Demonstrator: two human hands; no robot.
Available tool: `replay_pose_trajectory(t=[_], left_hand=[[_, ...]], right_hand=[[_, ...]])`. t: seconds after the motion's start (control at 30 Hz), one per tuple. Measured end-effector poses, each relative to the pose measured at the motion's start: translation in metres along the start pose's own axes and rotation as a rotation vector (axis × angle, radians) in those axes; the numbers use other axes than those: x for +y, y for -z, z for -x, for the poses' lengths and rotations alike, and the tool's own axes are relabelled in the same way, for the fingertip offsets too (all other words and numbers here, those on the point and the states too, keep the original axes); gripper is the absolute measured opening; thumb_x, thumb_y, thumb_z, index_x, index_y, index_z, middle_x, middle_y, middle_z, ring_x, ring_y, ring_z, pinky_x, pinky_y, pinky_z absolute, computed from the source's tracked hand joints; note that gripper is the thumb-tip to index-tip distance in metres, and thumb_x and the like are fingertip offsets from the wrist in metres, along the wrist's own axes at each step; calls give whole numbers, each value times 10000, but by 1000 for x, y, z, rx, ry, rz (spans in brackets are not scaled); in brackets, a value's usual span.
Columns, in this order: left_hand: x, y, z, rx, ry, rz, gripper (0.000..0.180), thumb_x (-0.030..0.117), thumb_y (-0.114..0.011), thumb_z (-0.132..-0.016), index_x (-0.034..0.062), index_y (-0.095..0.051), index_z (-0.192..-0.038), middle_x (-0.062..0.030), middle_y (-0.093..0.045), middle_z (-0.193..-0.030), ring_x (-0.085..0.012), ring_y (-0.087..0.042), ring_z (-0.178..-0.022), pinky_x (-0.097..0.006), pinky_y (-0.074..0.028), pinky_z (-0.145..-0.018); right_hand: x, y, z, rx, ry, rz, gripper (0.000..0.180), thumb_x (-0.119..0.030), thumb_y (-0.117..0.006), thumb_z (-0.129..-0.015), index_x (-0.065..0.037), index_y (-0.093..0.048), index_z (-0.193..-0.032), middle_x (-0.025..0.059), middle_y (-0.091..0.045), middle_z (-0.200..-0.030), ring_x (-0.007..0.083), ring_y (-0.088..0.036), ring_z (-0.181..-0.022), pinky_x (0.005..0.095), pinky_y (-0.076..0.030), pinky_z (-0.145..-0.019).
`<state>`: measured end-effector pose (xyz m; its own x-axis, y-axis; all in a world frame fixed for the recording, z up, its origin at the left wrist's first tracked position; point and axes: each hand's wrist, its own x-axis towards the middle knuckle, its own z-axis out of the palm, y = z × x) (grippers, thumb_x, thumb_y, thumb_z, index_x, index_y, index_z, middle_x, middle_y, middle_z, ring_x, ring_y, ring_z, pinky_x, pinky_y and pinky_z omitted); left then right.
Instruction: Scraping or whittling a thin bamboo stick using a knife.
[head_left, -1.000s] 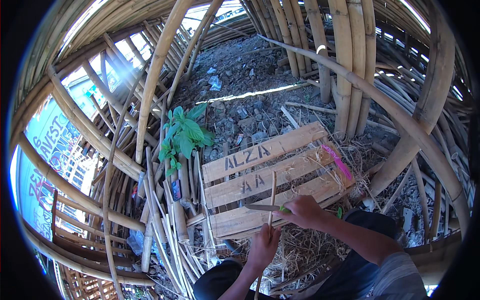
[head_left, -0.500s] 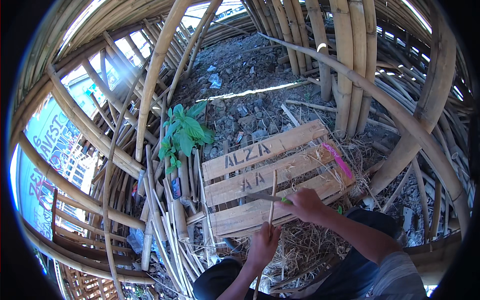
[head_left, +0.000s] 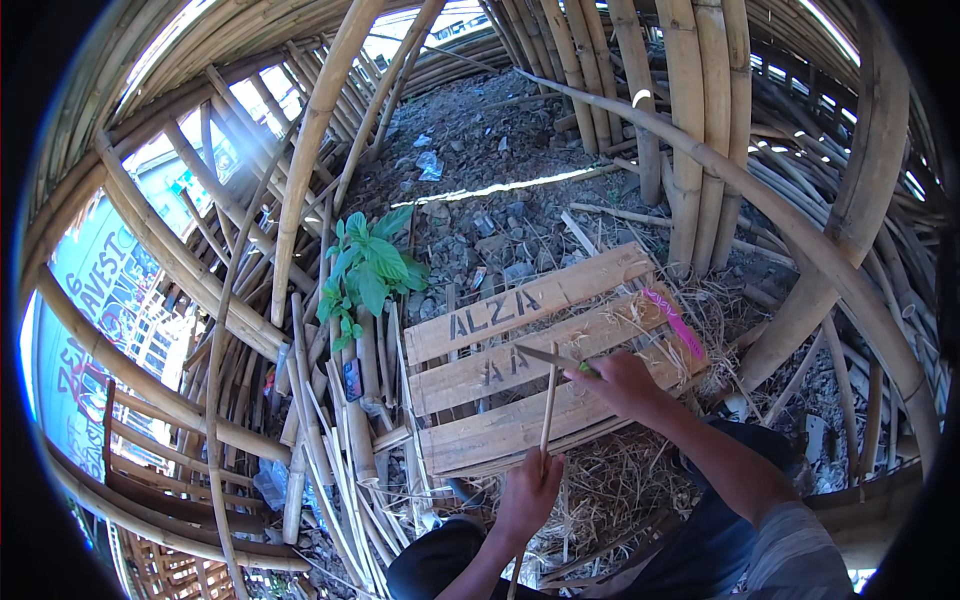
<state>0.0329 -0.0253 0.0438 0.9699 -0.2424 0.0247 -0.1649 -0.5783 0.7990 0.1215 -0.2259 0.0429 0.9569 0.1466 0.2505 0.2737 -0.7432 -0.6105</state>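
My left hand (head_left: 528,492) is closed around a thin bamboo stick (head_left: 549,410), which stands tilted upward, its upper end over a slatted wooden crate (head_left: 540,425). My right hand (head_left: 622,386) grips a knife (head_left: 546,356) by its green handle. The blade points left and lies against or just at the stick's upper end; I cannot tell whether it touches. Below my left hand the stick runs down between my legs. The crate lies in front of me with dark lettering and a pink mark on its slats.
Dry straw shavings (head_left: 630,475) lie around the crate. Thin bamboo strips (head_left: 345,480) pile up to its left, near a leafy green plant (head_left: 372,262). Thick bamboo poles (head_left: 690,140) stand at the right, one slanting across. Stony ground (head_left: 470,150) stretches beyond.
My right hand and the knife have moved up and slightly right, toward the stick's tip. My left hand has stayed nearly in place, the stick leaning slightly more to the right.
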Motion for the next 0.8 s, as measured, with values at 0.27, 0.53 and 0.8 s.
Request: replay_pose_trajectory(t=[0.27,0.53,0.8], left_hand=[[-3,2,-3,10,-31,-8,276,154,-572,-875,-11,-398,-737,-179,-475,-528,-385,-520,-486,-420,-351,-432],[-1,1,-2,-8,9,2,269,147,-575,-871,-8,-396,-742,-178,-481,-536,-377,-523,-495,-413,-357,-437],[0,0,-2,-7,3,-17,264,155,-572,-875,-8,-406,-748,-175,-486,-541,-367,-520,-483,-410,-355,-435]], right_hand=[[-19,-13,20,-260,116,-120,592,-533,-497,-840,-11,-579,-571,151,-474,-448,321,-518,-454,433,-431,-528],[-22,-2,14,-272,62,-141,621,-538,-448,-861,-4,-558,-564,168,-511,-499,345,-550,-506,452,-449,-558],[-10,2,7,-187,-26,34,626,-552,-433,-862,-6,-586,-597,173,-511,-498,336,-556,-505,447,-453,-561]])
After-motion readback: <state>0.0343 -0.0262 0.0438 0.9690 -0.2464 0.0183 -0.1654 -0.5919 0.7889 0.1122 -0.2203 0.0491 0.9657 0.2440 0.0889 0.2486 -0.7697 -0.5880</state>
